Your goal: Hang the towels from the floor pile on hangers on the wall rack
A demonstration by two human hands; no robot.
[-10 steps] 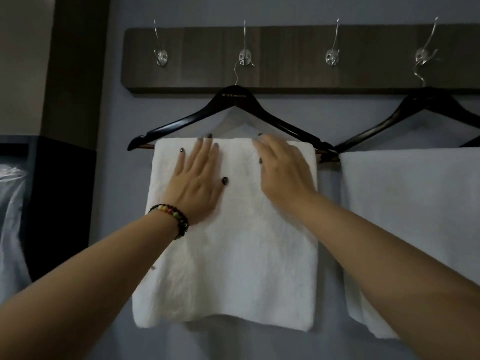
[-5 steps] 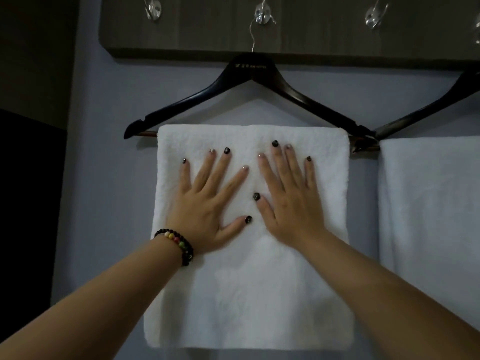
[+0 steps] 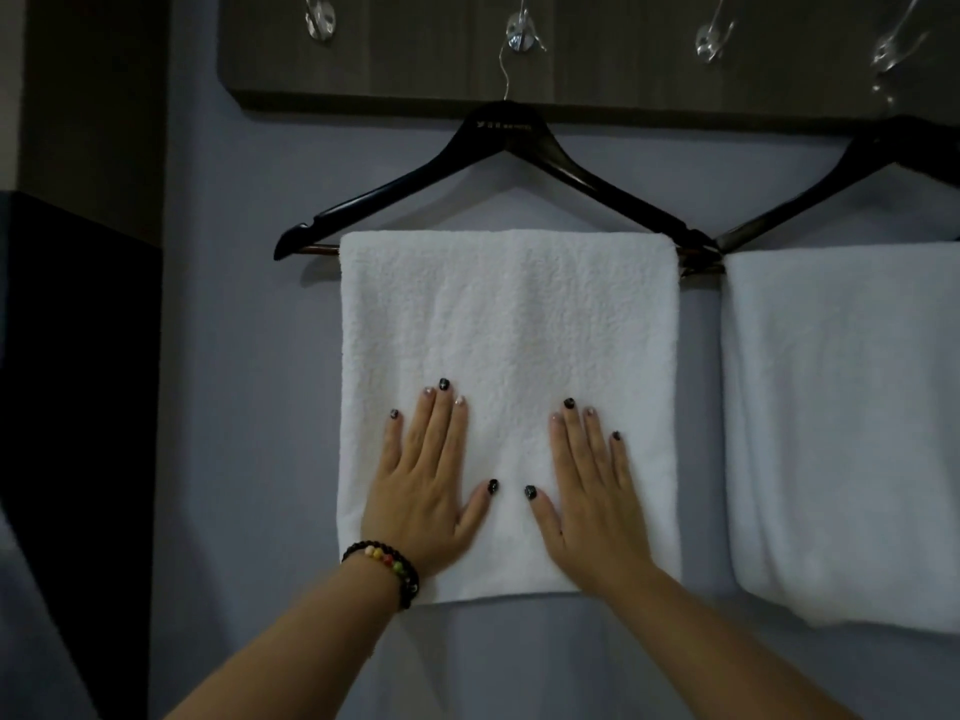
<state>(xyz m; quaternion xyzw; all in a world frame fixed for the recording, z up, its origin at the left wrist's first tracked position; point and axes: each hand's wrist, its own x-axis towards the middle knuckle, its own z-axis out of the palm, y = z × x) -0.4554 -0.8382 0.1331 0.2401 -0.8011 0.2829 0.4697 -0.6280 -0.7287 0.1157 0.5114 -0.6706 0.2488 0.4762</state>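
Observation:
A white towel (image 3: 509, 324) hangs folded over the bar of a black hanger (image 3: 503, 132), which hangs from the second hook (image 3: 521, 37) of the dark wooden wall rack (image 3: 415, 59). My left hand (image 3: 426, 485) lies flat on the towel's lower left part, fingers spread, a bead bracelet on the wrist. My right hand (image 3: 592, 491) lies flat on the lower right part. Neither hand grips anything. A second white towel (image 3: 841, 433) hangs on another black hanger (image 3: 852, 163) to the right. The floor pile is out of view.
The rack's leftmost hook (image 3: 320, 19) and third hook (image 3: 710, 41) carry nothing. The grey wall (image 3: 249, 407) lies behind the towels. A dark panel (image 3: 78, 356) stands at the left, with a pale cloth-like shape (image 3: 31, 615) at the lower left edge.
Both hands have slid down the towel from its top edge to its lower part and moved slightly apart. The towel now hangs flatter, and the view has tilted down.

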